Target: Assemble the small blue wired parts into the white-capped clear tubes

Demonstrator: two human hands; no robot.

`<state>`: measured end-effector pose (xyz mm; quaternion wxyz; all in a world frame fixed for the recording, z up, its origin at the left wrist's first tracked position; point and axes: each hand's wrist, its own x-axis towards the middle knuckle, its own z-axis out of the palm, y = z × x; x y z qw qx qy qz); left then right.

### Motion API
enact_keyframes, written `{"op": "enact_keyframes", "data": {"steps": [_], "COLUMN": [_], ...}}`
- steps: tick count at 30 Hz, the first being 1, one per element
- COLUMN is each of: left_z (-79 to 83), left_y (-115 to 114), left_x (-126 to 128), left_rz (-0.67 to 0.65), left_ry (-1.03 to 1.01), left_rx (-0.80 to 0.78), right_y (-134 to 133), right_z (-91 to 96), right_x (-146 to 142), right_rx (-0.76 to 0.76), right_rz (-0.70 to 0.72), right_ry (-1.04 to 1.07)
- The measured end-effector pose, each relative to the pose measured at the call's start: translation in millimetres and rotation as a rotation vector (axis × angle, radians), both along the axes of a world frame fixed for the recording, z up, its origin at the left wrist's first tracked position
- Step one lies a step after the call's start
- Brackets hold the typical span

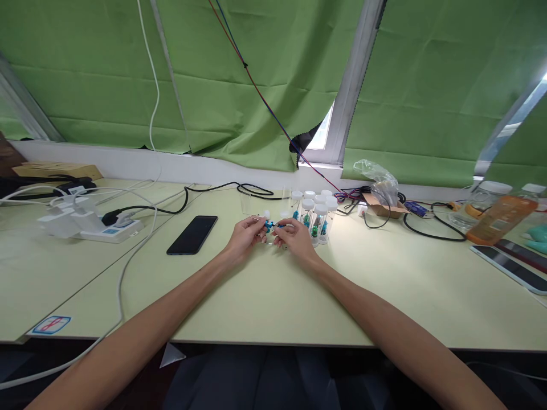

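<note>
Above the middle of the table, my left hand (247, 234) pinches a small blue plastic piece (269, 224) between thumb and fingers. Fingertips of my right hand (296, 236) are closed on a thin dark piece (276, 226) that meets the blue one; its exact kind is too small to tell. Just right of my right hand stand several clear tubes (320, 219) with white caps, upright and close together, with green and blue small parts inside. Behind my fingers is an upright clear tube (286, 205), partly hidden, and a small white cap (267, 214).
A black phone (192, 234) lies left of my hands. Farther left sit a white power strip (113, 229) and loose cables. At the right are a small cardboard box (384, 208), a plastic bag (376, 176), an orange bottle (502, 221) and a white-edged phone (510, 267).
</note>
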<state>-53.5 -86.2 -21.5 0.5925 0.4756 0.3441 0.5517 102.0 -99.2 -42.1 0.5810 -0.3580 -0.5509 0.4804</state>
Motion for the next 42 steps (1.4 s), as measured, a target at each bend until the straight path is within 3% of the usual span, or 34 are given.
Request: {"op": "enact_keyframes", "data": {"steps": [16, 23, 33, 42], "left_z": [1.6, -1.4, -2.9, -3.3], "left_y": [-3.1, -2.5, -0.2, 0.0], "left_x": [0.5, 1.9, 1.7, 0.7], "left_rz": [-0.035, 0.01, 0.074, 0.026], "left_ry": [0.05, 0.069, 0.037, 0.086], "left_rx": [0.04, 0.034, 0.004, 0.046], "right_y": [-0.1, 1.1, 3.7, 5.1], "right_z": [0.5, 0.3, -4.1, -4.4], "right_x": [-0.7, -2.3, 0.4, -0.2], "right_rx": [-0.041, -0.098, 0.043, 0.004], "right_rz": [0.0, -0.002, -0.074, -0.083], "right_ry": [-0.04, 0.015, -0.015, -0.065]}}
